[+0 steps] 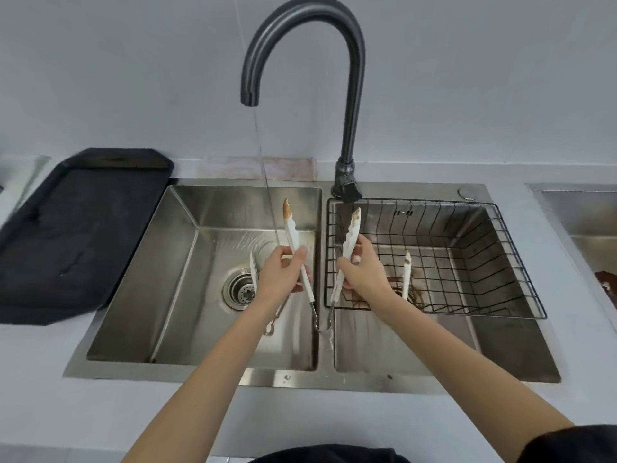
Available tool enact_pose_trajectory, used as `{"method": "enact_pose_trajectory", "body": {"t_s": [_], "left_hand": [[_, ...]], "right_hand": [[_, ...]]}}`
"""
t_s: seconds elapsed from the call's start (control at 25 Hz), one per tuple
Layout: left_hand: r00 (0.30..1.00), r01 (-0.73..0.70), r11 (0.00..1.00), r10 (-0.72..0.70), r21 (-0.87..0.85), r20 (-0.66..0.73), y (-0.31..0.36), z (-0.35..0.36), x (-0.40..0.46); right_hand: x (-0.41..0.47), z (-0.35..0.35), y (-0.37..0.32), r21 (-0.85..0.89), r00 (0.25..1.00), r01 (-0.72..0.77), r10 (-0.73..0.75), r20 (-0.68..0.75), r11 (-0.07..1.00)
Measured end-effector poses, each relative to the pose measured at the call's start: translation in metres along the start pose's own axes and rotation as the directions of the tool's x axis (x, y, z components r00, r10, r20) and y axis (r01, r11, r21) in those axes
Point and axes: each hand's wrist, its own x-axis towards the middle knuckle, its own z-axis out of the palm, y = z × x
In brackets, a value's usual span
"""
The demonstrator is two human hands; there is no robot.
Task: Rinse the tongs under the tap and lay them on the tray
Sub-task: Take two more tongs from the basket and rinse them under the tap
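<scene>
- Over the divider between the two basins, my left hand (283,272) is curled round one pair of tongs (293,242), thumb across its white arm, and my right hand (362,272) is curled round a second pair of tongs (349,242).
- Each pair stands steeply, browned tips up and away from me, metal hinge ends low and close together just above the divider, so the two long axes splay into a V.
- The thin water stream (267,182) from the tap (250,95) falls into the left basin (187,262), running just left of the left pair's upper arm; I cannot tell if it touches.
- I judge the left pair is the nearer to the stream; a small tilt leftward should bring its stained tip under.
- The black tray (83,235) lies on the counter beside the sink's left edge, well apart from both hands, the left being closer.
- A wire basket (500,262) sits in the right basin.
</scene>
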Motion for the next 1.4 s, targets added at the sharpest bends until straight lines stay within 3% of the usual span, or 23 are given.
{"method": "enact_pose_trajectory", "body": {"t_s": [0.16, 0.24, 0.36, 0.48, 0.72, 1.2, 1.4], "left_hand": [[0.996, -0.087, 0.996, 0.087, -0.035, -0.017, -0.005, -0.044, 0.004], [0.995, -0.096, 0.994, 0.096, -0.049, -0.008, -0.004, -0.063, 0.011], [0.988, -0.148, 0.988, 0.149, 0.041, -0.039, 0.001, -0.088, 0.024], [0.966, -0.233, 0.954, 0.250, 0.188, -0.068, 0.007, -0.107, 0.039], [0.954, -0.265, 0.942, 0.288, 0.206, -0.087, 0.016, -0.127, 0.065], [0.975, -0.193, 0.972, 0.205, 0.136, -0.081, 0.005, -0.135, 0.089], [0.978, -0.121, 0.992, 0.114, -0.030, -0.174, -0.007, -0.138, 0.092]], "right_hand": [[0.011, 0.040, -0.014, 0.181, 0.996, -0.085, 0.085, 0.008, 0.980], [0.025, 0.058, -0.021, 0.351, 0.989, -0.146, 0.130, 0.068, 0.925], [0.045, 0.085, -0.038, 0.594, 0.962, -0.270, 0.188, 0.197, 0.758], [0.064, 0.103, -0.055, 0.753, 0.944, -0.325, 0.244, 0.222, 0.572], [0.087, 0.129, -0.075, 0.765, 0.926, -0.367, 0.283, 0.249, 0.529], [0.122, 0.152, -0.079, 0.808, 0.908, -0.384, 0.343, 0.243, 0.446], [0.124, 0.154, -0.079, 0.745, 0.902, -0.407, 0.359, 0.238, 0.528]]}}
